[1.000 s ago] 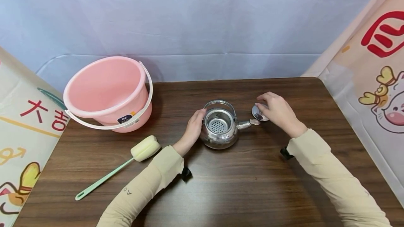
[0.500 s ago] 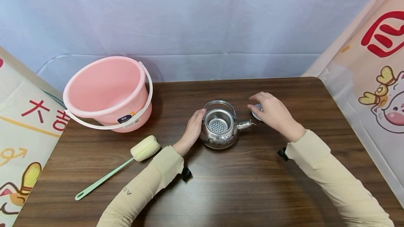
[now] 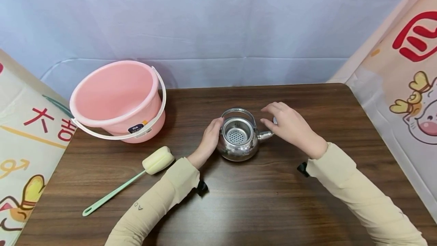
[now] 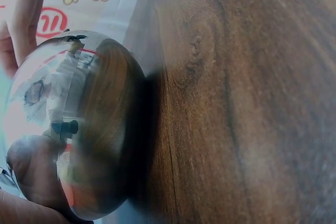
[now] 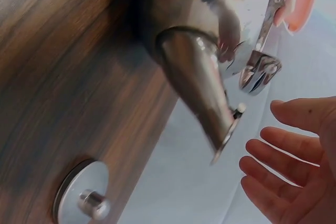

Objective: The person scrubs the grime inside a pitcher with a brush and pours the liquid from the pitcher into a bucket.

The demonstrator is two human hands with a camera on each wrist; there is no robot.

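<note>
A shiny metal teapot [image 3: 238,152] stands upright on the worktop [image 3: 246,208], a little right of the middle of the head view. Its mouth is uncovered, and a perforated strainer [image 3: 237,136] sits inside it. The arched handle [image 3: 239,110] is raised over the far edge of the mouth, and the spout [image 3: 265,136] points right, with a small metal flap [image 5: 227,141] at its tip.

The left hand [image 3: 209,136] rests against the side of the teapot away from the spout, its fingers straight and laid along the wall rather than wrapped round it. The right hand [image 3: 290,124] hovers just beyond the spout tip; the right wrist view shows its thumb well apart from gently bent fingers, with nothing held and a gap between it and the flap. Near that hand, the round lid [image 5: 84,192] lies knob up on the worktop, apart from the teapot; in the head view the hand hides most of it.

Farther left, a sponge-headed brush [image 3: 158,160] lies with its pale green stick slanting toward the near left. Behind the brush stands a pink bucket [image 3: 116,90], its white bail [image 3: 117,137] hanging down in front. A pale cloth [image 3: 218,29] hangs behind the worktop.
</note>
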